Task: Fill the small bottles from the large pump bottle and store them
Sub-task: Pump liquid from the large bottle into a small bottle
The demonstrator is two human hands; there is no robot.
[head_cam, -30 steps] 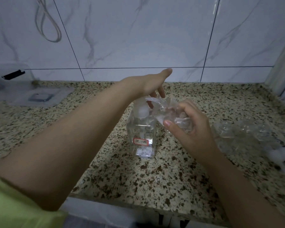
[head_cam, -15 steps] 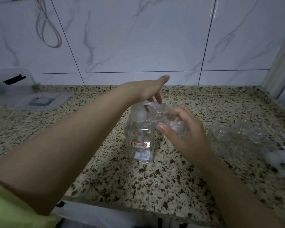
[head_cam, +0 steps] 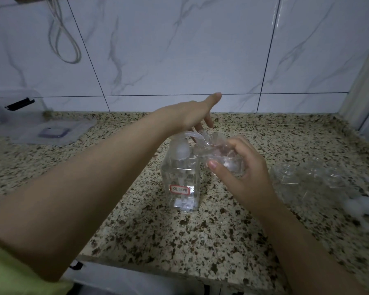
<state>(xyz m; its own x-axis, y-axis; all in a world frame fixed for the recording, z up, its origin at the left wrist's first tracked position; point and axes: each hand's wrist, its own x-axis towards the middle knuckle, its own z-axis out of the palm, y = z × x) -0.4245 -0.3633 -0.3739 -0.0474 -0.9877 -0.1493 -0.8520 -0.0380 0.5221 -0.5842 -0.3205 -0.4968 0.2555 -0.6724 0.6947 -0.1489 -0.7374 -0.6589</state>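
A clear square pump bottle with a red-framed label stands on the speckled counter. My left hand lies flat on top of its pump head, fingers straight and thumb stretched out. My right hand grips a small clear bottle, tilted on its side with its threaded mouth against the pump's spout. Several more small clear bottles stand open on the counter to the right.
A clear plastic storage box and its lid lie at the back left by the tiled wall. White caps lie blurred at the right edge. A cord hangs on the wall.
The view has dropped a little, so everything sits lower in the frame. Both hands stay at the pump bottle, with the small bottle still held at the spout.
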